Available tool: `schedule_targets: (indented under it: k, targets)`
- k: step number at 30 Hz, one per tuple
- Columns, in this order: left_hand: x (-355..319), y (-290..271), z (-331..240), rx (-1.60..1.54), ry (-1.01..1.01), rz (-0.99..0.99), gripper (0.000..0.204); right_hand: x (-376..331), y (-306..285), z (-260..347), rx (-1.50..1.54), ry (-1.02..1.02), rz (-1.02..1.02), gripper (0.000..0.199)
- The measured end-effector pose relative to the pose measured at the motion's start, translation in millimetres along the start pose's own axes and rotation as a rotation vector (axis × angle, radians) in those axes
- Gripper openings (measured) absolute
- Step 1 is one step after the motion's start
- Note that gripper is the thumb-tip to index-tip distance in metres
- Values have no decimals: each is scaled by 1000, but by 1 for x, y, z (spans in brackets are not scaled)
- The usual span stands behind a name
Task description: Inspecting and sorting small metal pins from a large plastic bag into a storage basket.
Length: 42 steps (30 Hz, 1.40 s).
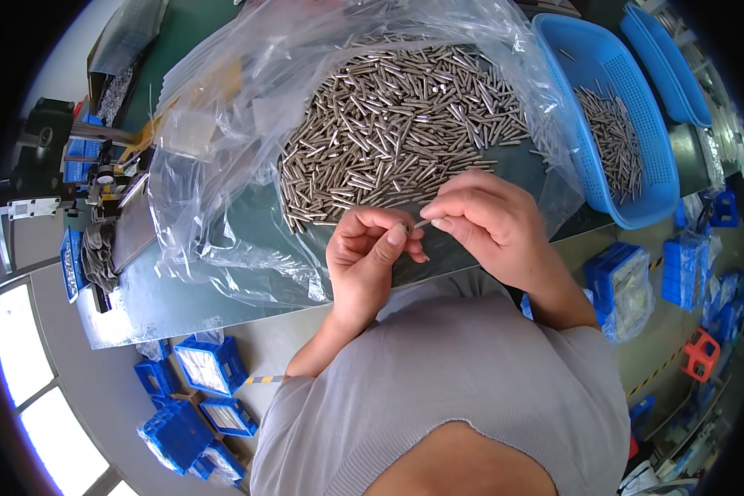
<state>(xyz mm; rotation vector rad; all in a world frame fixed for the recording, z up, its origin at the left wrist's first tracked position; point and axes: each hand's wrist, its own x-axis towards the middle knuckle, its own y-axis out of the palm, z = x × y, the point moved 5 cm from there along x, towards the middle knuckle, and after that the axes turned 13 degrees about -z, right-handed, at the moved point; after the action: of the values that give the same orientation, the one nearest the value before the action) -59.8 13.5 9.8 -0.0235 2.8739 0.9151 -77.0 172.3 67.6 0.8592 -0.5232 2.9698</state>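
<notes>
My left hand (pixel 364 263) and my right hand (pixel 494 227) meet just above the near edge of the worktable. A thin metal pin (pixel 422 223) spans the small gap between their fingertips. The thumb and forefinger of my right hand pinch one end; my left thumb and fingers close round the other, where a small dark end shows. Right behind my hands spreads a large heap of slim, pointed metal pins (pixel 397 124). It lies on clear plastic sheeting (pixel 215 190) that bunches up round it.
A blue perforated basket (pixel 657 161) with more pins stands right of the heap, and another blue basket (pixel 674 66) lies beyond it. Clamp-like equipment (pixel 45 145) occupies the left end of the green worktable (pixel 190 302). Blue crates (pixel 211 364) and an orange stool (pixel 701 354) stand on the floor.
</notes>
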Motion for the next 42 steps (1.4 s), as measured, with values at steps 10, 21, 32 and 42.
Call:
schedule_targets:
  k: [10,21,32,42]
  targets:
    - [-2,0,0,71,-14,3,9,-1,8,10,11,-18,43,14]
    - [-6,1,-2,87,-45,56,5,-6,12,-15,213,102,136,16]
    - [-3,3,0,125,-55,17,6,-16,11,-16,322,305,36,5]
    - [-3,3,-1,62,-84,-11,7,-18,16,-19,354,303,50,5]
